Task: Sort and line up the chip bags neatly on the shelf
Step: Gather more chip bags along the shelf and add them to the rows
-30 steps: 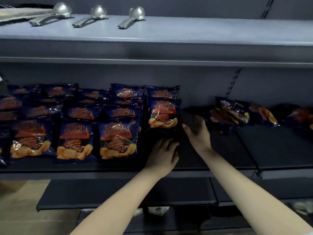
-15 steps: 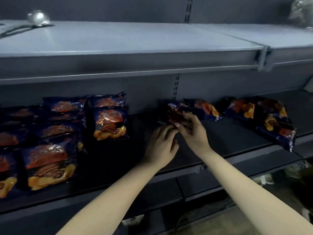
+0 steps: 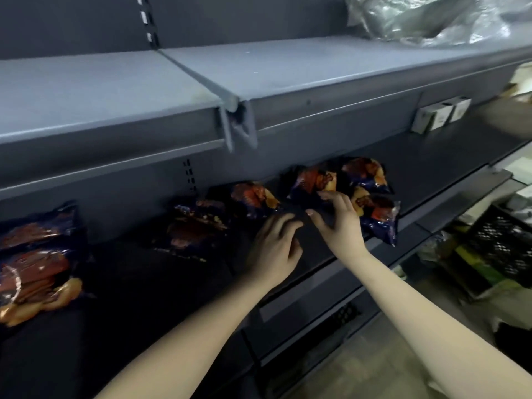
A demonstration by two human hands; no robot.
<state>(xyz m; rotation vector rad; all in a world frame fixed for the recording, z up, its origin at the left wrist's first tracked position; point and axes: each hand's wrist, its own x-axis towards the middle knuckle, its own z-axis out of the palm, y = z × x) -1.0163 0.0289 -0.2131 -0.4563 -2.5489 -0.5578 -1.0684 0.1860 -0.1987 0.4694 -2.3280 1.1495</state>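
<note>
5 loose chip bags (image 3: pixel 254 197) lie untidy toward the back edge of the dark shelf (image 3: pixel 149 286), in its right half; 2 more bags (image 3: pixel 37 266) lie at the left end. The right hand (image 3: pixel 341 226) has its fingers spread, fingertips at the middle bag (image 3: pixel 312 182). The left hand (image 3: pixel 273 249) hovers just beside it, relaxed and empty.

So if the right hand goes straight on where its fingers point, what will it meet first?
Most likely the dark blue chip bag lying just beyond the spread fingers of the right hand, toward the back of the shelf. The index fingertip may be touching it; depth is unclear.
</note>
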